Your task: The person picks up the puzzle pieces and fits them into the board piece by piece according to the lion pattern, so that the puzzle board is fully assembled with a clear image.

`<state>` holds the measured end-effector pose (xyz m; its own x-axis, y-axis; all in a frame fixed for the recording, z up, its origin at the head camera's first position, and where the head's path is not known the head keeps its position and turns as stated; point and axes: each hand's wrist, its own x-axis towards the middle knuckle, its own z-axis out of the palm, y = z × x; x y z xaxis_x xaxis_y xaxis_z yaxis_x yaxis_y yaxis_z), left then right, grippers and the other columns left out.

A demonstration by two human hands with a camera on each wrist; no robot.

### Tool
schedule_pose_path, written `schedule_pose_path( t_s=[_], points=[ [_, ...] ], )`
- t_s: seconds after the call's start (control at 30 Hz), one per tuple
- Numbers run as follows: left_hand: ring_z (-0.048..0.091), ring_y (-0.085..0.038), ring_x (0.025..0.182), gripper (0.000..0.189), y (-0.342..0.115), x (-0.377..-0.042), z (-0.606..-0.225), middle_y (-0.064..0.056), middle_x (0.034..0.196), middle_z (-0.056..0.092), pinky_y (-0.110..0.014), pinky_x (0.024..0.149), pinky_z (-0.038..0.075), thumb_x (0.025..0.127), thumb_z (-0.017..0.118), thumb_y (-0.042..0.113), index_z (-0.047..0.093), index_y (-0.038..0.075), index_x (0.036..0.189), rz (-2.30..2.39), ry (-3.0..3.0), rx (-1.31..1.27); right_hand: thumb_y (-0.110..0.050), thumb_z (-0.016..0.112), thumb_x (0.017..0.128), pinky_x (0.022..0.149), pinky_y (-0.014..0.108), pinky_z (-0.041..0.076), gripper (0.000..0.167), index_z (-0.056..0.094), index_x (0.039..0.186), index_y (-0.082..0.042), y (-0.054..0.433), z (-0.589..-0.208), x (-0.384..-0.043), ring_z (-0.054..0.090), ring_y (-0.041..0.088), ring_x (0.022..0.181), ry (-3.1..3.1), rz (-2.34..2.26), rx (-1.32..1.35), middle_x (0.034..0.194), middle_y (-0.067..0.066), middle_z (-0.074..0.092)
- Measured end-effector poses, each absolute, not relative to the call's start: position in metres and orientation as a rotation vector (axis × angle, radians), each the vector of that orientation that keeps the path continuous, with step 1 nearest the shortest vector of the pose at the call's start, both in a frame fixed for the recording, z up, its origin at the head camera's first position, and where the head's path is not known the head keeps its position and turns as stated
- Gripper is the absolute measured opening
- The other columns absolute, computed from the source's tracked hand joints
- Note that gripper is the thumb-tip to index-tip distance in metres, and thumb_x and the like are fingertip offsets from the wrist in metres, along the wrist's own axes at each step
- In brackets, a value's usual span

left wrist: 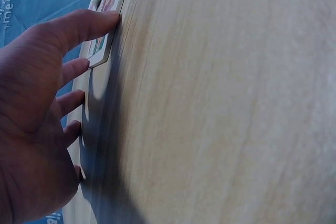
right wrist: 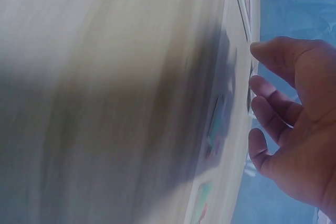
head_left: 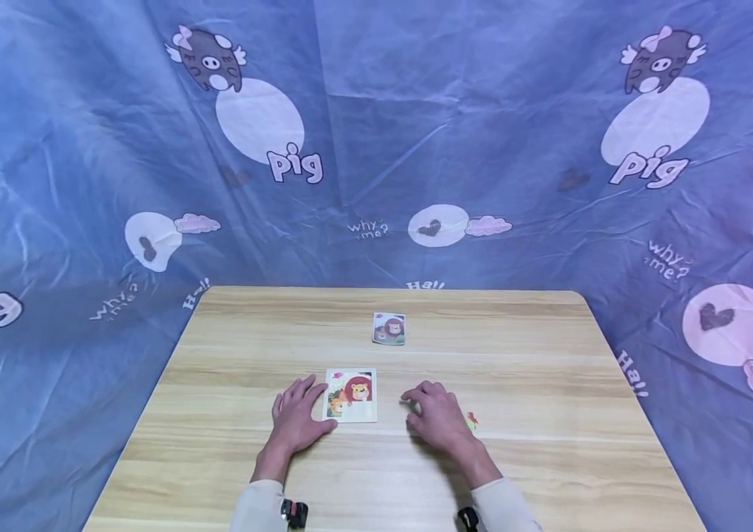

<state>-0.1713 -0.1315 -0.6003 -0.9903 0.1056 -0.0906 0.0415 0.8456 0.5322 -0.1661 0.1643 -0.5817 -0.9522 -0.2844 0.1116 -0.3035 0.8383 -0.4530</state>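
A shallow white-bordered puzzle board (head_left: 359, 412) with a lion picture lies on the table, its lower right part pale and bare. My left hand (head_left: 296, 419) rests at its left side: the thumb touches the near edge by the corner, while the other fingers spread along the left. To the right of the board, my right hand (head_left: 439, 417) hovers low over the table with loosely bent fingers and no thing visible in it. Beside it lies a small red and green puzzle piece (head_left: 472, 420). The right wrist view shows another piece (right wrist: 215, 127) in the hand's shadow.
A small lion picture card (head_left: 389, 329) lies farther back on the wooden table (head_left: 516, 340). Blue cloth (head_left: 376, 148) with pig prints hangs behind and at both sides of the table.
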Motion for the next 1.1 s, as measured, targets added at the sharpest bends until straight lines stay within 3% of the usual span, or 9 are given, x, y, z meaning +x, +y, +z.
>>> schedule_pose_path(
  t_s=[0.4, 0.7, 1.1],
  points=[
    [0.025, -0.037, 0.144, 0.074, -0.127, -0.164, -0.602, -0.009, 0.155, 0.036, -0.066, 0.113, 0.011, 0.070, 0.076, 0.044, 0.054, 0.021, 0.137, 0.832, 2.907, 0.098, -0.013, 0.071, 0.073, 0.073, 0.039, 0.044, 0.030, 0.072, 0.101, -0.022, 0.191, -0.586, -0.153, 0.056, 0.021, 0.095, -3.018, 0.689, 0.394, 0.100, -0.003, 0.064],
    [0.025, -0.037, 0.144, 0.075, -0.122, -0.158, -0.598, -0.008, 0.155, 0.036, -0.066, 0.113, 0.012, 0.070, 0.076, 0.043, 0.053, 0.021, 0.137, 0.811, 2.902, 0.089, -0.022, 0.077, 0.068, 0.072, 0.040, 0.043, 0.036, 0.072, 0.103, -0.023, 0.215, -0.589, -0.143, 0.054, 0.019, 0.091, -3.069, 0.613, 0.318, 0.094, -0.006, 0.059],
    [0.027, -0.036, 0.143, 0.071, -0.117, -0.151, -0.592, -0.007, 0.155, 0.036, -0.065, 0.112, 0.016, 0.072, 0.076, 0.042, 0.054, 0.021, 0.137, 0.759, 2.905, 0.087, -0.019, 0.075, 0.071, 0.072, 0.040, 0.044, 0.032, 0.072, 0.102, -0.022, 0.226, -0.589, -0.140, 0.053, 0.015, 0.086, -3.078, 0.653, 0.334, 0.086, -0.010, 0.058]
  ],
)
